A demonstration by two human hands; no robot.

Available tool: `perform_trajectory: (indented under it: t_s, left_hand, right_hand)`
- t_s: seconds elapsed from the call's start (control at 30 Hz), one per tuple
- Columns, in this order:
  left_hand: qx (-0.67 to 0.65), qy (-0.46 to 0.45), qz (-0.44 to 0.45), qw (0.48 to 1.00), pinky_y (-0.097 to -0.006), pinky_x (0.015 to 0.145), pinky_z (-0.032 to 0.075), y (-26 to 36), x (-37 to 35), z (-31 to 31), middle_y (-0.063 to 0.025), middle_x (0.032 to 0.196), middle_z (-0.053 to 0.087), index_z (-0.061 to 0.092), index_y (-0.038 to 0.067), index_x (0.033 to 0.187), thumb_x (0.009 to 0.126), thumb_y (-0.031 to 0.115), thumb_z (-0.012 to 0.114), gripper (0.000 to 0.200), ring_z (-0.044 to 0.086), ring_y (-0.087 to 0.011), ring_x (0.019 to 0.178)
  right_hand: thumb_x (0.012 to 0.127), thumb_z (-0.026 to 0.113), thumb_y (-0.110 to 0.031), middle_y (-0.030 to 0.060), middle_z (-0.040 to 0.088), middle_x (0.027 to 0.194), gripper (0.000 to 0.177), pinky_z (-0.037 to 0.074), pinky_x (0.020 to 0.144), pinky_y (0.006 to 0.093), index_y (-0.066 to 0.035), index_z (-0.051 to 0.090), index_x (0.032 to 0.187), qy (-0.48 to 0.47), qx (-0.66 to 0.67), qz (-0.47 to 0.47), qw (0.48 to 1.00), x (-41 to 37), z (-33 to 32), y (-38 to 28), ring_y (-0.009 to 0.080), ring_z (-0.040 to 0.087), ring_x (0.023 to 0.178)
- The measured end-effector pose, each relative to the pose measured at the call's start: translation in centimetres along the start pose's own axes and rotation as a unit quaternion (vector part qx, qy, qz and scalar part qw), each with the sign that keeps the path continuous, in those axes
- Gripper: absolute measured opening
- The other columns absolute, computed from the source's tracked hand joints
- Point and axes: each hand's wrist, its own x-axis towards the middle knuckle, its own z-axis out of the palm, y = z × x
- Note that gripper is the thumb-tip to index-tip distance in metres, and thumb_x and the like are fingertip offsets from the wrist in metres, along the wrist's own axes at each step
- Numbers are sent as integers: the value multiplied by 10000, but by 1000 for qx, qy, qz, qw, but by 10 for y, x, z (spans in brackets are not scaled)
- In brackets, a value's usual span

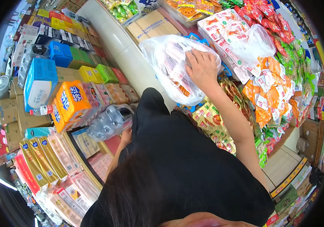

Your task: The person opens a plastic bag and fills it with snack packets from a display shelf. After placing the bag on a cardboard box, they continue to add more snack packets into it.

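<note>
A white translucent plastic bag (165,62) with packaged items inside lies over the snack display at the upper middle. My right hand (201,68) rests on top of this bag, palm down, its fingers spread a little. Low on the left, my left hand (126,136) is partly visible beside my leg, close to a pack of clear bottles (109,123); its fingers are too hidden to read. Another thin clear bag (254,43) sits to the right, on a white box with red prints (222,28).
Orange snack packets (270,90), red packets (262,15) and yellow-green packets (211,117) fill the right side. An orange bottle pack (73,102), a blue box (41,81) and several stacked cartons stand at the left. A tiled aisle (112,34) runs between.
</note>
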Motion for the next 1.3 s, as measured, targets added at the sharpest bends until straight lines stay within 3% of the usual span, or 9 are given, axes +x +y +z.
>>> perform_trajectory:
  t_s: [0.1,0.23,0.3,0.5,0.83,1.0,1.13,1.2,1.3]
  left_hand:
    - [-43,-27,-35,998,-280,800,451,70,-28,4,-169,1071,603,507,-102,1125,920,105,458,295,589,-201,925]
    - [56,-34,-8,998,-281,798,451,40,-14,0,-159,1050,614,518,-85,1125,923,93,451,278,589,-198,926]
    - [13,-17,-57,998,-276,790,453,51,-17,3,-136,1020,623,528,-70,1126,925,92,447,271,586,-187,917]
    - [-76,-37,-42,996,-276,787,454,73,-20,11,-131,1011,618,526,-81,1124,920,99,466,279,582,-175,902]
    - [21,-18,8,1000,-274,838,433,9,4,-6,-121,1032,620,537,-78,1109,927,126,465,283,580,-178,927]
    - [5,-24,-15,1000,-272,825,431,29,9,-8,-113,1010,624,543,-72,1076,917,103,478,245,575,-179,936]
    - [-73,-26,-24,997,-266,805,440,1,47,-14,-106,993,628,551,-65,1062,906,90,495,227,580,-164,909]
    - [-89,-14,-17,996,-265,796,444,6,66,-16,-102,986,631,556,-59,1063,903,92,501,227,584,-158,895]
    - [-43,-4,0,999,-269,793,450,93,81,-30,-107,977,636,564,-49,1073,886,110,535,248,592,-154,880]
  right_hand:
    - [689,673,-217,82,552,1105,458,345,878,397,-95,545,1111,1,-1,2,1000,1,0,0,224,515,1013]
    - [687,673,-222,81,553,1110,460,345,878,398,-98,546,1111,1,-9,2,1000,0,0,0,220,515,1017]
    - [688,673,-223,80,553,1111,460,345,878,397,-98,546,1112,0,-11,2,1000,0,1,0,219,515,1016]
    - [692,669,-226,76,556,1109,458,345,881,391,-96,547,1115,4,-20,-9,1000,-1,3,0,216,513,1018]
    - [697,662,-237,81,563,1106,419,333,894,398,-102,558,1079,4,-30,-11,999,1,4,-3,215,515,1025]
    - [714,650,-224,85,555,1123,431,335,905,389,-89,544,1109,-14,-38,-9,999,3,1,-6,222,511,1035]
    - [735,630,-204,95,539,1153,439,327,923,389,-77,524,1141,-44,-42,4,998,5,-1,-9,234,497,1064]
    - [742,617,-191,98,534,1160,432,320,933,394,-75,520,1147,-59,-46,11,997,8,-4,-12,238,492,1074]
    - [750,607,-185,107,524,1181,429,299,952,417,-74,516,1155,-82,-54,35,995,12,-4,-17,245,470,1110]
